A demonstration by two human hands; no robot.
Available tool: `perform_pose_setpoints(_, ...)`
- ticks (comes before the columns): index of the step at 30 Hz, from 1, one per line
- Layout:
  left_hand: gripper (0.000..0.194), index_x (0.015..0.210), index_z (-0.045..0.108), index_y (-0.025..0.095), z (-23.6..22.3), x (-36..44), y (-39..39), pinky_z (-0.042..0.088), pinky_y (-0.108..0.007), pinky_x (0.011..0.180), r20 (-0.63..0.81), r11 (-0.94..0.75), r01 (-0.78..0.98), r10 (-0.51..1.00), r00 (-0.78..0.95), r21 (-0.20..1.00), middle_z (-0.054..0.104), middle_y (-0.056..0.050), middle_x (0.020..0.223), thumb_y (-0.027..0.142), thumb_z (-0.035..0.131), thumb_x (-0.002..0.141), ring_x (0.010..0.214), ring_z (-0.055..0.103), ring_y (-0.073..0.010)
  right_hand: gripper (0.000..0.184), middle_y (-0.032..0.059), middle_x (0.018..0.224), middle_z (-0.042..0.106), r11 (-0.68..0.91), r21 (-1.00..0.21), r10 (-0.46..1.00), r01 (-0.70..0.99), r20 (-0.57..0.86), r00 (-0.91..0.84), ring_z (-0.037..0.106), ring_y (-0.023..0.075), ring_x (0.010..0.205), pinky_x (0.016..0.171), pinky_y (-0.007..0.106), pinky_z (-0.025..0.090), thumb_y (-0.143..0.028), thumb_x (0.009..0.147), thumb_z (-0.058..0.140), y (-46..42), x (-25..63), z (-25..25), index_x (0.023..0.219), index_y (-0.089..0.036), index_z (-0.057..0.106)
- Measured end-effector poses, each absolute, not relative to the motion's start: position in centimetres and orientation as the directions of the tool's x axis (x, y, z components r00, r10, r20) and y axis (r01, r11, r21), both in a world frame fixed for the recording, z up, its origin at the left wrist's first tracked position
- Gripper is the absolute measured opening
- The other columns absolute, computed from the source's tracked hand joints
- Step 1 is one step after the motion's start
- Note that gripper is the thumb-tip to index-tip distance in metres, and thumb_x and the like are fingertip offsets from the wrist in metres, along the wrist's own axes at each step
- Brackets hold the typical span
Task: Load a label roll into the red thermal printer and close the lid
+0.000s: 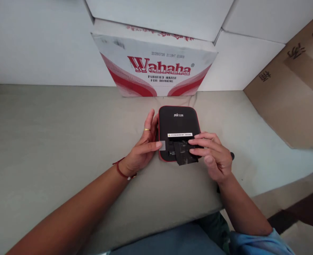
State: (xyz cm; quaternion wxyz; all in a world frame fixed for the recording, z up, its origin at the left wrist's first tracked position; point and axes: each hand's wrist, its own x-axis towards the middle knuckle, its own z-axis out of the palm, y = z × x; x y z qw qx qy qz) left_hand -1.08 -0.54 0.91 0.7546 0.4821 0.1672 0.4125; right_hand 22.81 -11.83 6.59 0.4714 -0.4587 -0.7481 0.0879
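From where I stand, the biggest thing is the wide gray-green table (52, 141). Plain white boxes (39, 42) make a wall behind it. A big brown box (286, 95) stands on the person's right side. In the middle, at the back, is a white box with red words (159, 65) that says Wahaha.

In front of that box, a black machine (179, 124) with a red edge lies flat on the table. It is longer front to back, so its long way points at the person.

The left hand (144, 147) grasps the machine's left side, with its fingers along the edge and its thumb on top. The right hand (217, 156) is loose, not clenched. Its fingertips touch a black strip (184, 157), and its thumb is off to the side. I can't tell if anything is pinched.

The strip lies to the left of the right hand, and that hand is the nearer one. It runs from the machine's middle toward the person, a bit slanted, and its end pokes just past the front edge.

Above the strip is a thin white label (180, 135). A tiny pale patch (163, 145) sits at the left thumb's tip.
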Motion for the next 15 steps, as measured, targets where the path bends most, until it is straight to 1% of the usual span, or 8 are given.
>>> perform_pose_setpoints(3, 0.1, 0.168, 0.039, 0.052, 1.2, -1.2, -0.4, 0.009, -0.058, 0.146, 0.139, 0.224, -0.489, 0.787, 0.601, 0.843, 0.032, 0.008, 0.185, 0.037, 0.089, 0.083, 0.177, 0.017, -0.031, 0.034, 0.0084, 0.12, 0.086, 0.6, -0.546, 0.746, 0.584, 0.646, -0.162, 0.075, 0.0281, 0.12, 0.113, 0.056, 0.058, -0.035, 0.111, 0.053, -11.8, 22.8, 6.9, 0.113, -0.025, 0.086)
perform_pose_setpoints(6, 0.102, 0.169, 0.036, 0.054, 1.1, -1.3, -0.3, 0.012, -0.058, 0.146, 0.137, 0.201, -0.461, 0.788, 0.6, 0.864, 0.031, 0.007, 0.186, 0.035, 0.09, 0.084, 0.177, 0.016, -0.0321, 0.03, 0.0095, 0.118, 0.086, 0.603, -0.543, 0.744, 0.584, 0.647, -0.166, 0.075, 0.0268, 0.12, 0.114, 0.053, 0.057, -0.031, 0.11, 0.056, -11.6, 22.7, 6.9, 0.111, -0.022, 0.084)
perform_pose_setpoints(9, 0.105, 0.171, 0.031, 0.055, 0.6, -1.2, -0.2, 0.015, -0.059, 0.145, 0.157, 0.14, -0.42, 0.788, 0.596, 0.897, 0.023, 0.006, 0.189, 0.04, 0.09, 0.086, 0.177, 0.014, -0.0336, 0.029, 0.009, 0.116, 0.087, 0.612, -0.506, 0.728, 0.609, 0.661, -0.183, 0.072, 0.0277, 0.129, 0.12, 0.054, 0.054, -0.029, 0.11, 0.055, -11.4, 22.7, 6.9, 0.108, -0.022, 0.083)
perform_pose_setpoints(12, 0.106, 0.172, 0.029, 0.053, 0.2, -1.1, -0.1, 0.014, -0.058, 0.145, 0.18, 0.086, -0.397, 0.79, 0.586, 0.914, 0.019, 0.004, 0.19, 0.046, 0.09, 0.087, 0.177, 0.014, -0.0341, 0.027, 0.007, 0.117, 0.087, 0.601, -0.413, 0.695, 0.684, 0.693, -0.192, 0.064, 0.0303, 0.144, 0.129, 0.058, 0.045, -0.028, 0.109, 0.056, -11.5, 22.8, 7.4, 0.107, -0.024, 0.083)
perform_pose_setpoints(14, 0.106, 0.173, 0.029, 0.051, -0.1, -0.9, 0.0, 0.015, -0.057, 0.145, 0.195, 0.064, -0.398, 0.795, 0.575, 0.915, 0.02, 0.002, 0.19, 0.049, 0.09, 0.086, 0.177, 0.016, -0.0338, 0.025, 0.0062, 0.117, 0.087, 0.597, -0.349, 0.67, 0.722, 0.712, -0.211, 0.064, 0.0314, 0.145, 0.131, 0.059, 0.042, -0.028, 0.107, 0.058, -11.8, 22.8, 8.1, 0.106, -0.025, 0.084)
perform_pose_setpoints(15, 0.106, 0.173, 0.03, 0.05, -0.2, -0.9, 0.0, 0.016, -0.057, 0.145, 0.201, 0.06, -0.405, 0.797, 0.57, 0.912, 0.022, 0.001, 0.189, 0.049, 0.09, 0.086, 0.177, 0.017, -0.0335, 0.025, 0.0063, 0.119, 0.087, 0.604, -0.342, 0.672, 0.72, 0.705, -0.229, 0.065, 0.0313, 0.143, 0.129, 0.059, 0.044, -0.028, 0.107, 0.059, -12.1, 22.8, 8.5, 0.106, -0.025, 0.084)
